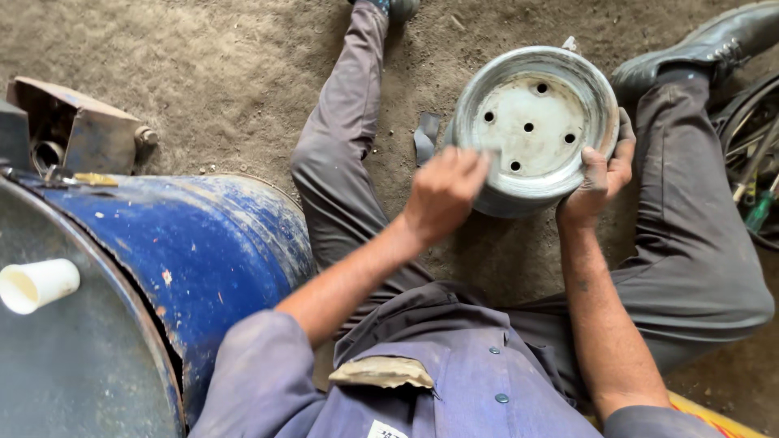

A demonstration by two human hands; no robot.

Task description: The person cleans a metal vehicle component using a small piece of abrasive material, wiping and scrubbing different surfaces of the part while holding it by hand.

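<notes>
Resting between both hands (519, 186), the wheel rim (534, 130) stands tilted.

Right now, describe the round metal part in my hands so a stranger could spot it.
Right of the blue drum, between the person's legs, sits a grey wheel rim. The left hand and right hand grip its edge. Only it has a holed white centre.

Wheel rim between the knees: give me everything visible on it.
The wheel rim is round, grey-white painted metal, worn and dusty. Its dished centre disc has five small holes showing. It is held off the dirt floor, open face toward the camera. The right hand grips its lower right edge; the left hand presses on its lower left edge, blurred.
</notes>
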